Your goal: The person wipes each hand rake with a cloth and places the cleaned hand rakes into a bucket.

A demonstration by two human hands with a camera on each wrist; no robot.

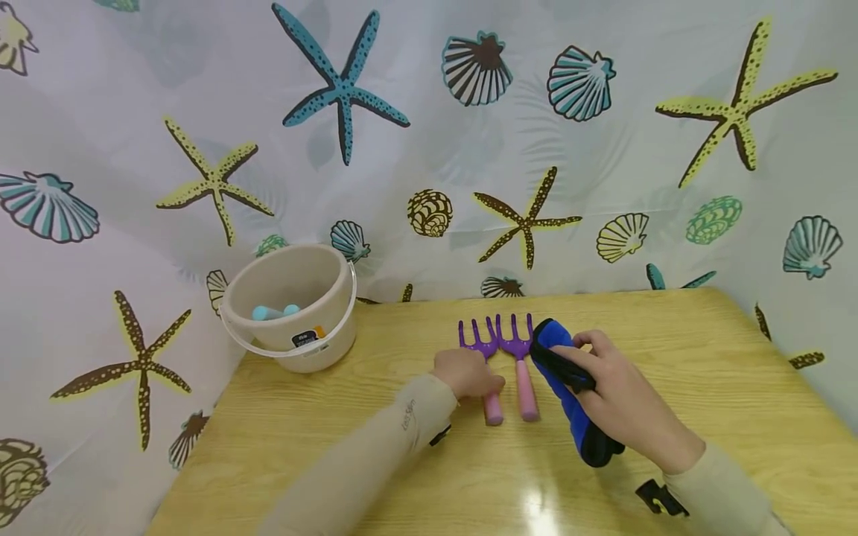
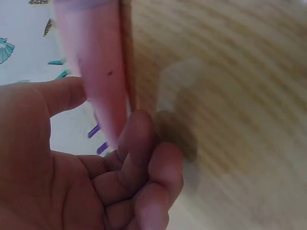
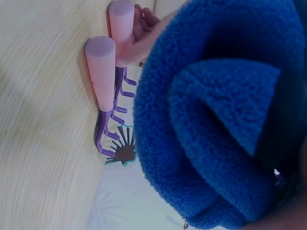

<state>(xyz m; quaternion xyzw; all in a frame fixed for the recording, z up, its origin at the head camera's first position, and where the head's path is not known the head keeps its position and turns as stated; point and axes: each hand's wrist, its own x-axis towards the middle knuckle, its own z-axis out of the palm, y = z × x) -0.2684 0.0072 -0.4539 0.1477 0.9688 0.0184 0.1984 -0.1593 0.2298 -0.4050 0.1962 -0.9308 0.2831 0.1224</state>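
Note:
Two small garden hand forks with purple tines and pink handles lie side by side on the wooden table, tines pointing away. My left hand [image 1: 467, 374] is at the left hand fork [image 1: 493, 409], thumb and curled fingers on either side of its pink handle [image 2: 101, 62]. Just to its right lies the other hand fork [image 1: 526, 391], untouched. My right hand [image 1: 620, 391] grips a folded blue fleecy cloth with black edging [image 1: 566, 394], held over the table right of the forks. In the right wrist view the blue cloth [image 3: 211, 124] fills much of the picture and hides the fingers.
A beige bucket [image 1: 322, 353] with a white handle stands at the table's back left, light-blue cylindrical ends [image 1: 268, 313] showing inside. Behind the wooden table [image 1: 402, 476] hangs a white curtain [image 1: 415, 45] printed with starfish and shells.

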